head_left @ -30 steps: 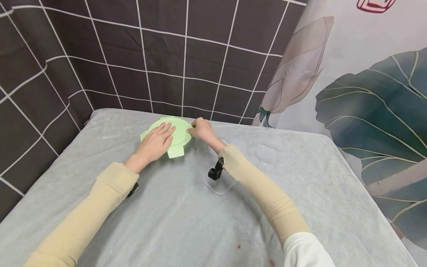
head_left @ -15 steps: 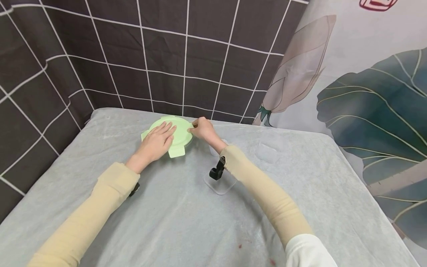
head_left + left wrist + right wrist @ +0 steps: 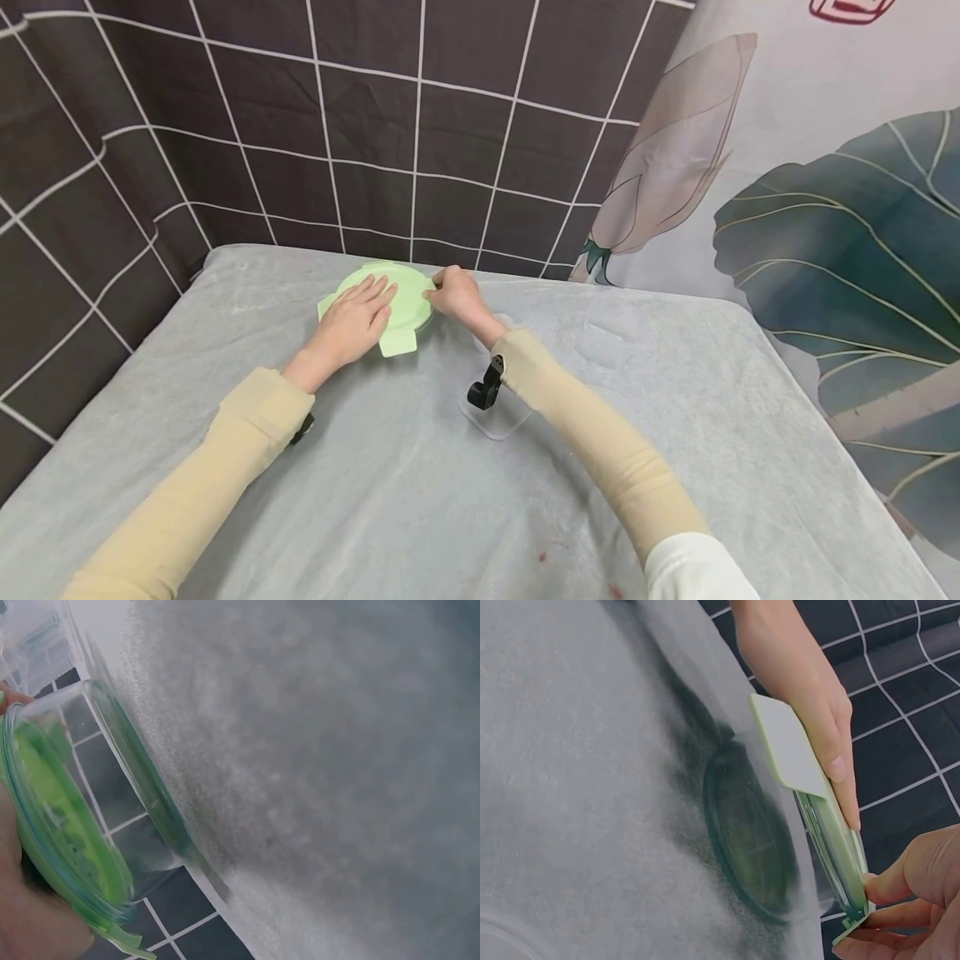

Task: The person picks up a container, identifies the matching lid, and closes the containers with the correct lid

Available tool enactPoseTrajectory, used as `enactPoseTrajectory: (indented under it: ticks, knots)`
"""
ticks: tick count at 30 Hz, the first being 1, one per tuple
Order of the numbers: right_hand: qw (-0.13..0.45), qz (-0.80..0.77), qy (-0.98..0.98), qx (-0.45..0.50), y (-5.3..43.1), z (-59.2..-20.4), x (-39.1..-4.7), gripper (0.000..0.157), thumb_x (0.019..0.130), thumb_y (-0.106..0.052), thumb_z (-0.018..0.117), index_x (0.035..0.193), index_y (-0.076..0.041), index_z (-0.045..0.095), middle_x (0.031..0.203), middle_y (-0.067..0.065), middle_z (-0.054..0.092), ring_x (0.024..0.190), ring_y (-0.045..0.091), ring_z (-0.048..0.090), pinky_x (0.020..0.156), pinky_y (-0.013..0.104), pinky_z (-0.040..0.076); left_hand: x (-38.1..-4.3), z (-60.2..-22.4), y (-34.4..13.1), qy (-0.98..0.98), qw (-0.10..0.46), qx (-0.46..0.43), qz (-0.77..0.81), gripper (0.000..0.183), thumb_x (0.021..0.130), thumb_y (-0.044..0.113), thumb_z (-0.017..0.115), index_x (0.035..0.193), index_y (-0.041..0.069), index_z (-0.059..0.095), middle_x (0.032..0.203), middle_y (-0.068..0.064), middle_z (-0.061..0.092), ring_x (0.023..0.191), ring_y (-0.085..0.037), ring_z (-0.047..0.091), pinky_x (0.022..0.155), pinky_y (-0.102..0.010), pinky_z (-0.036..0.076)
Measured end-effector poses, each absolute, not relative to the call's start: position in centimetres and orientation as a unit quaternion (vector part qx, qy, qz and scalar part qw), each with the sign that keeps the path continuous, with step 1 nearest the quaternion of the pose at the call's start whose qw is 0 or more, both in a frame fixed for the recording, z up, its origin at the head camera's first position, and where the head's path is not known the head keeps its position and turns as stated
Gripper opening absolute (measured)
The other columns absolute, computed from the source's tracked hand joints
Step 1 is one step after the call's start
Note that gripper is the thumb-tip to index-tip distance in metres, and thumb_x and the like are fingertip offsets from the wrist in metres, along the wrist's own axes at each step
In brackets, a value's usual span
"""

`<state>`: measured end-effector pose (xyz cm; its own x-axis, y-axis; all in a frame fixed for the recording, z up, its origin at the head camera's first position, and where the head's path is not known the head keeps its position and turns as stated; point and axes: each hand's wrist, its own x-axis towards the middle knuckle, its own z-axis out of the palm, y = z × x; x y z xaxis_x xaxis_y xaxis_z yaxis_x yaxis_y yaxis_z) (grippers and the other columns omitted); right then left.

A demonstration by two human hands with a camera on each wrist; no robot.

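A round clear glass food container (image 3: 120, 787) stands on the covered table with a pale green lid (image 3: 411, 302) on top. The lid has locking flaps around its rim, and the near flap (image 3: 398, 342) sticks outward. My left hand (image 3: 347, 327) lies with straight fingers across the lid's left half. At the lid's right edge, my right hand (image 3: 456, 293) pinches a side flap; in the right wrist view the thumb (image 3: 891, 883) is on the lid's edge and the curled fingers are under the flap. Through the glass, the lid's green underside shows in the left wrist view.
A clear square-cornered plastic piece (image 3: 495, 431) lies beneath my right forearm. Another clear piece (image 3: 482, 340) is partly hidden behind that wrist, and a third faint clear one (image 3: 600, 343) lies farther right. Dark checked cloth (image 3: 360, 125) hangs right behind the table's back edge.
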<state>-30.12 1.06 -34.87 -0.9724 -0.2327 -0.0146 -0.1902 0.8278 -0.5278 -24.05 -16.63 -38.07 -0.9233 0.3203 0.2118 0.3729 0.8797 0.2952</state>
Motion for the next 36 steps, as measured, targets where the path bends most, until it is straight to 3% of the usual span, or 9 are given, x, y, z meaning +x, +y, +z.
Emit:
enactPoseTrajectory:
  ticks: [8,16,25,36]
  knots:
    - [0.028,-0.262,0.959,-0.107,0.6,-34.8,-29.8,0.020,0.084,-0.019,0.060,0.097,-0.007,0.070,0.088,0.006,0.070,0.069,0.016,0.052,0.060,0.021,0.041,-23.9,-38.2,-16.8,-0.967,0.081,-0.177,-0.166,0.046,0.097,0.029,0.029,0.138,0.012,0.037,0.148,-0.009,0.029,0.140,-0.028,0.020,0.115,-0.041,0.017]
    - [0.047,-0.302,0.948,-0.088,0.4,-34.9,-29.5,0.029,0.086,-0.018,0.059,0.111,-0.005,0.064,0.102,0.009,0.068,0.088,0.019,0.060,0.080,0.027,0.050,-23.8,-38.3,-16.9,-0.966,0.087,-0.177,-0.167,0.045,0.097,0.029,0.030,0.138,0.012,0.038,0.147,-0.009,0.030,0.139,-0.028,0.021,0.115,-0.042,0.018]
    - [-0.016,-0.222,0.969,-0.108,-0.4,-35.6,-29.1,0.014,0.087,-0.015,0.055,0.084,-0.005,0.064,0.080,0.009,0.066,0.070,0.020,0.057,0.066,0.031,0.049,-24.1,-38.4,-17.0,-0.963,0.099,-0.187,-0.165,0.045,0.097,0.029,0.029,0.137,0.011,0.039,0.146,-0.010,0.032,0.138,-0.030,0.023,0.114,-0.042,0.019]
    - [-0.011,-0.180,0.978,-0.103,-0.8,-35.3,-28.7,0.018,0.089,-0.016,0.052,0.095,-0.004,0.064,0.091,0.010,0.067,0.089,0.025,0.062,0.081,0.035,0.051,-24.4,-38.5,-17.1,-0.959,0.106,-0.193,-0.180,0.044,0.096,0.027,0.032,0.135,0.010,0.042,0.144,-0.011,0.036,0.137,-0.030,0.026,0.113,-0.042,0.022]
